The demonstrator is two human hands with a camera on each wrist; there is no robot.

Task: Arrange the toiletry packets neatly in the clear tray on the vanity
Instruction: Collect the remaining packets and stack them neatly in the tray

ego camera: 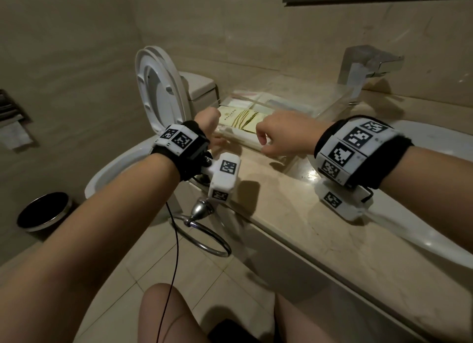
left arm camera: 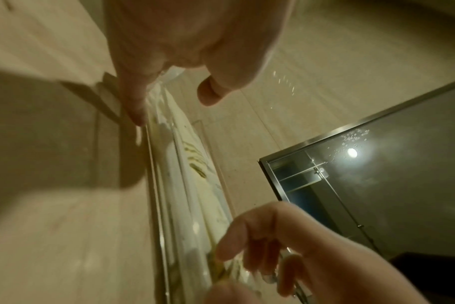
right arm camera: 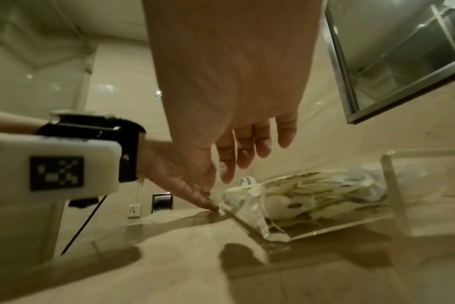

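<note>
Both hands at the clear tray [ego camera: 330, 104] of packets [ego camera: 245, 120] — left hand [ego camera: 208, 122] fingers straight at its edge, right hand [ego camera: 279, 135] loosely curled, holding nothing.

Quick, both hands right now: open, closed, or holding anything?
Left hand: open, fingers straight, touching the clear tray at its corner.
Right hand: open, loosely curled over the tray's near edge, holding nothing.

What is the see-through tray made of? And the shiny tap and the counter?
The clear tray looks like thick acrylic plastic or maybe glass: you see the packets through its walls. The tap seems to be polished metal, since it reflects light. The counter looks like glossy beige stone, maybe marble, with faint veins.
</note>
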